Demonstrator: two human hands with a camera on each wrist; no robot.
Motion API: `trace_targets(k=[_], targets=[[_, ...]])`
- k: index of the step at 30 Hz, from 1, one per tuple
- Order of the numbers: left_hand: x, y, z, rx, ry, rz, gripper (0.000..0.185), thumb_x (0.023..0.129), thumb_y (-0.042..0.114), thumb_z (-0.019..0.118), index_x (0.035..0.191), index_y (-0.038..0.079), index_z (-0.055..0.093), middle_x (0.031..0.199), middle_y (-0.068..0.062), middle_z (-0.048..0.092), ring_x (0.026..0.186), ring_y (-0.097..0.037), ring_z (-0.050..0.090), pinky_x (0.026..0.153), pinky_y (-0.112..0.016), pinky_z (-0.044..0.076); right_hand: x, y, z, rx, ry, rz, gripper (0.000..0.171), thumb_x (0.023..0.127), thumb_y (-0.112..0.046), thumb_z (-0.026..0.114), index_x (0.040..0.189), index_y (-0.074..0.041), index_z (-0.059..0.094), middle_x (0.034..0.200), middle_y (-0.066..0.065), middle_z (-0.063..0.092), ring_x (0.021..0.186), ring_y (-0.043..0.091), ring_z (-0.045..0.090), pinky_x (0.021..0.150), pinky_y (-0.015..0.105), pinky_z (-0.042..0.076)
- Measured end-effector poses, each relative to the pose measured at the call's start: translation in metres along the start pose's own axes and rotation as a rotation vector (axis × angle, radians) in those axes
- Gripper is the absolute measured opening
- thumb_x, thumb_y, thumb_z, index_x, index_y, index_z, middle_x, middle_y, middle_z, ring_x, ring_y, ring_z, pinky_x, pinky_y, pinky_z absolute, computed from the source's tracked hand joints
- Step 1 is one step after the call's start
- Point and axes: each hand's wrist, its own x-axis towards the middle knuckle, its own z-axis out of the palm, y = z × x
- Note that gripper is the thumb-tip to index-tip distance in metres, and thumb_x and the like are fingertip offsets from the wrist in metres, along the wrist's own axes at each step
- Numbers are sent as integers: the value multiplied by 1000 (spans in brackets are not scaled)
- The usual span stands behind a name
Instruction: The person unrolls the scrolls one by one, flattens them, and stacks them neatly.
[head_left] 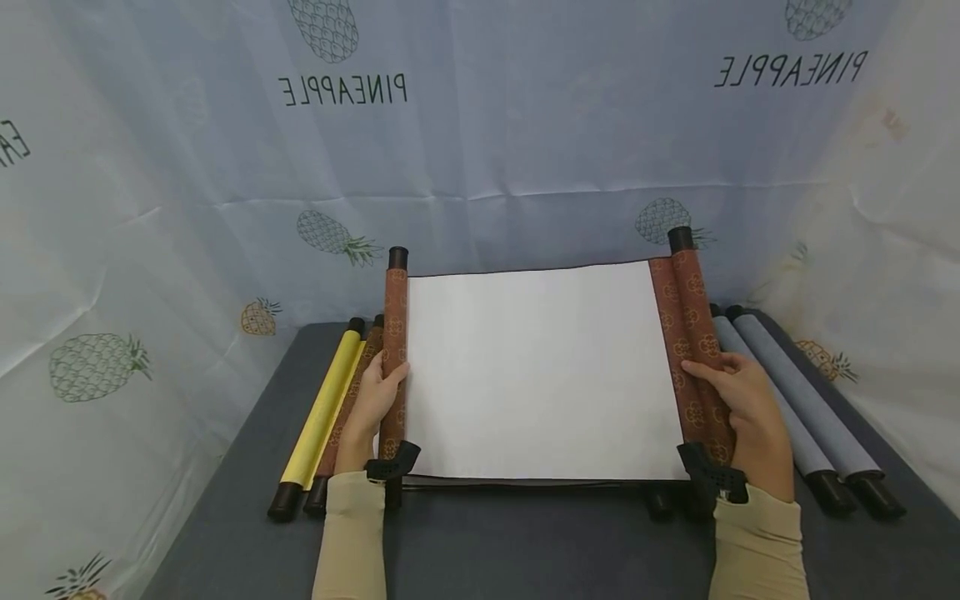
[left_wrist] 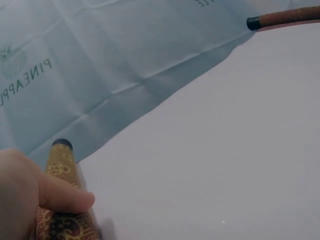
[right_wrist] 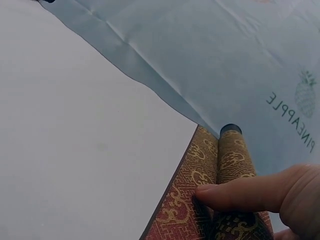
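Scroll is held spread out, rollers running 12-to-6, left hand wrapped on the 9 o'clock one, right hand on the 3 o'clock one.

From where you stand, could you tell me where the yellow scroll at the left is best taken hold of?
Grip the yellow scroll around its mid-length, coming from its open left side: it lies flat as a slim roll, and brown scrolls crowd its right.

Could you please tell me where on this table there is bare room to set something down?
Bare grey table runs along the near edge, between the two sleeves below the open scroll. The left side is crowded by the yellow scroll and a brown one, the right by two grey scrolls.
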Motion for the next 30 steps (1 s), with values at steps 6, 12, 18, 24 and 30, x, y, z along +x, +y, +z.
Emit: trace_targets(k=[6,12,18,24,30], targets=[[0,1,2,-27,-20,-10,72,103,23,42,154,-2,-2,159,-25,18,146,-38,24,118,-55,24,1,2,0,-13,0,15,83,94,-40,56,146,13,19,132,29,41,93,17,54,66,24,49],[0,1,4,33,7,-10,73,100,21,47,153,-3,3,156,-27,24,143,-40,30,115,-56,31,2,3,-1,-8,6,29,83,94,-40,56,147,12,19,132,28,42,90,14,53,66,24,48],[0,-2,4,156,57,-9,86,90,20,66,152,-5,12,151,-30,31,138,-45,37,109,-57,38,2,3,-2,-13,-12,10,83,94,-40,57,146,13,20,124,24,46,77,3,53,65,25,50],[0,-4,-2,136,88,-52,86,89,19,67,152,-5,13,157,-30,19,144,-45,24,115,-59,29,3,3,-2,-7,30,39,84,92,-39,60,147,10,20,124,21,48,79,5,52,64,24,48],[-1,-5,-4,78,92,-76,74,92,17,61,151,-3,21,150,-27,34,137,-42,37,112,-56,34,4,5,-5,14,32,63,87,91,-40,61,149,8,17,126,20,47,81,6,52,66,24,48]])
